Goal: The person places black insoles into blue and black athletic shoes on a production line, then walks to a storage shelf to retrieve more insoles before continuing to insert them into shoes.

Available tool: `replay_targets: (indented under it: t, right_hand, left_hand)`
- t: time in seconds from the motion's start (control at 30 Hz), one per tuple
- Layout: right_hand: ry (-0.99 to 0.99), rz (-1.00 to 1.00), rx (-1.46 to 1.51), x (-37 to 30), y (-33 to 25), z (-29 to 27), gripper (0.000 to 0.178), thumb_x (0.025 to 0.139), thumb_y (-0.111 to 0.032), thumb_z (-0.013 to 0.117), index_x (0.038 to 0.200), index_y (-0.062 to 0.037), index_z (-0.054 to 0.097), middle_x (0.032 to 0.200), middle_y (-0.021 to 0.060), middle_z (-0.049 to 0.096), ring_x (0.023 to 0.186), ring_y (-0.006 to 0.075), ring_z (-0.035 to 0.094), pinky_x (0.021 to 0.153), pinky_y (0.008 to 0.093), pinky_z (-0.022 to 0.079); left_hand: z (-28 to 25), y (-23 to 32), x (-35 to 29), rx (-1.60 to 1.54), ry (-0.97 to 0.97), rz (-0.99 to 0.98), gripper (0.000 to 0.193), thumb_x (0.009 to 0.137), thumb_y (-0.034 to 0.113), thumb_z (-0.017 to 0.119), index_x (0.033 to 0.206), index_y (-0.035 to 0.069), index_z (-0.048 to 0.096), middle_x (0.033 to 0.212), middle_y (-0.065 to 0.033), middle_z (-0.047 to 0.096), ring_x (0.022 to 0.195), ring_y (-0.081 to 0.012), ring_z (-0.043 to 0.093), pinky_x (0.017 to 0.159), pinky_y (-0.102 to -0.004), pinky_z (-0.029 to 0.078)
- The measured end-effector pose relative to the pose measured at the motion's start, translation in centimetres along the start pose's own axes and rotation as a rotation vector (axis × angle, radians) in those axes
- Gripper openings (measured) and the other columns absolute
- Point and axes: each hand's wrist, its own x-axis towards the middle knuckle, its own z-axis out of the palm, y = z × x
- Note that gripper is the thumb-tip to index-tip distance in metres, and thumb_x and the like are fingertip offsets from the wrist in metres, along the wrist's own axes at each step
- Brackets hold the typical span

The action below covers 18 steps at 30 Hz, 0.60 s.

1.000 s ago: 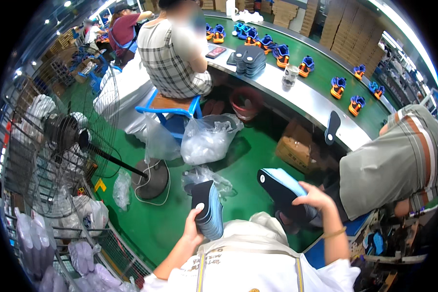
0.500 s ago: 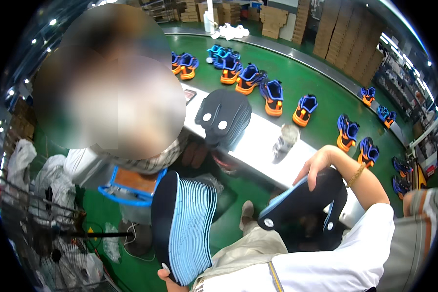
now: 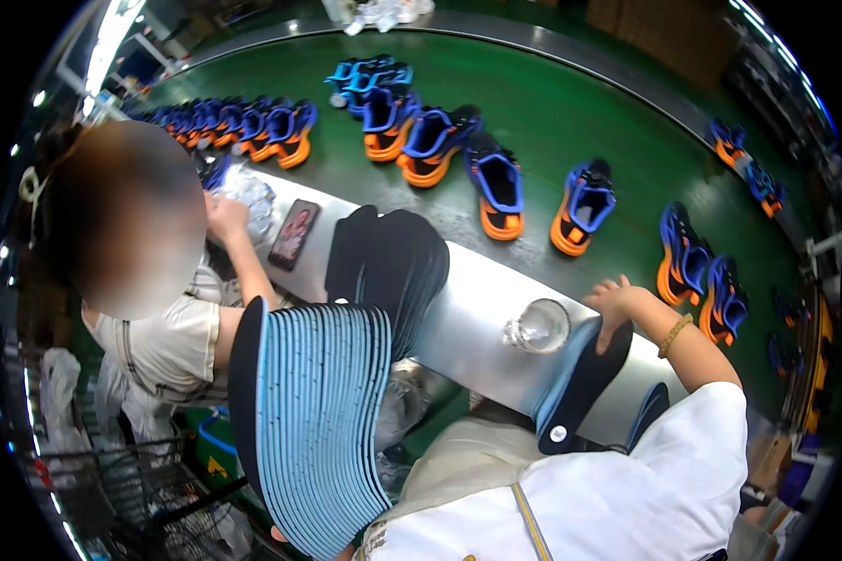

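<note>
A tall stack of light-blue insoles (image 3: pixel 323 411) with a black top face leans in front of me. My left hand (image 3: pixel 279 534) supports it at the lower end; the stack hides most of that hand. Over at the bench's right part, my right hand (image 3: pixel 616 304) has its fingers spread, the thumb against a smaller bundle of black-and-blue insoles (image 3: pixel 585 383). A white round sticker shows at that bundle's lower end. Beside it lies another black insole piece (image 3: pixel 647 411), partly covered by my sleeve.
On the metal bench (image 3: pixel 477 290) stand a clear cup (image 3: pixel 541 327), a pile of black insoles (image 3: pixel 393 266) and a phone (image 3: pixel 295 234). Blue-and-orange shoes (image 3: pixel 496 187) line the green conveyor (image 3: pixel 543 103) behind. A co-worker (image 3: pixel 173 327) sits at the left.
My view has shifted toward the bench. The right-hand bundle has come down onto the bench, and the right fingers have spread. The left stack has risen toward the black pile.
</note>
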Motion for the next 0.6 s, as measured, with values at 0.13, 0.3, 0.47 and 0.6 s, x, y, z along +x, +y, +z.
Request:
replay_targets:
  t: [0.13,0.3,0.47,0.6]
  right_hand:
    - [0.504,0.060,0.121,-3.9,0.2,4.0,0.109,0.045,-0.048,0.078,0.136,-0.0129,0.027,0.140,0.0157,0.024,0.133,0.0301,0.014,0.104,0.0563,0.007]
    - [1.110,0.106,0.747,-11.1,-1.7,7.8,0.092,0.063,-0.035,0.074,0.135,-0.0067,0.024,0.137,0.0183,0.027,0.129,0.0315,0.023,0.105,0.0461,0.016]
    - [1.074,-0.750,1.910,-17.7,-9.1,11.1,0.097,0.067,-0.011,0.064,0.141,-0.0148,0.002,0.137,0.0154,0.029,0.124,0.0246,0.036,0.098,0.0371,0.029]
    - [1.457,-0.793,2.017,-20.4,-12.9,16.5,0.105,0.066,-0.064,0.059,0.137,-0.0007,0.015,0.138,0.0134,0.030,0.123,0.0263,0.037,0.102,0.0391,0.028]
  left_hand:
    - [2.2,0.9,2.9,0.048,-0.142,-0.056,0.085,0.057,0.022,0.064,0.130,-0.006,0.030,0.126,-0.0198,0.043,0.116,-0.0311,0.043,0.099,-0.0385,0.032]
    - [7.5,1.6,6.8,0.150,-0.543,-0.143,0.087,0.056,0.022,0.065,0.131,-0.006,0.029,0.127,-0.0200,0.042,0.117,-0.0310,0.042,0.100,-0.0382,0.031]
    - [19.9,-2.7,5.5,0.455,-1.245,-0.211,0.092,0.058,0.023,0.068,0.133,-0.004,0.023,0.133,-0.0197,0.032,0.123,-0.0300,0.032,0.102,-0.0376,0.024]
    - [26.5,-12.7,-1.3,0.806,-1.602,0.139,0.101,0.063,0.034,0.073,0.138,0.002,0.013,0.140,-0.0212,0.014,0.131,-0.0326,0.014,0.106,-0.0394,0.013]
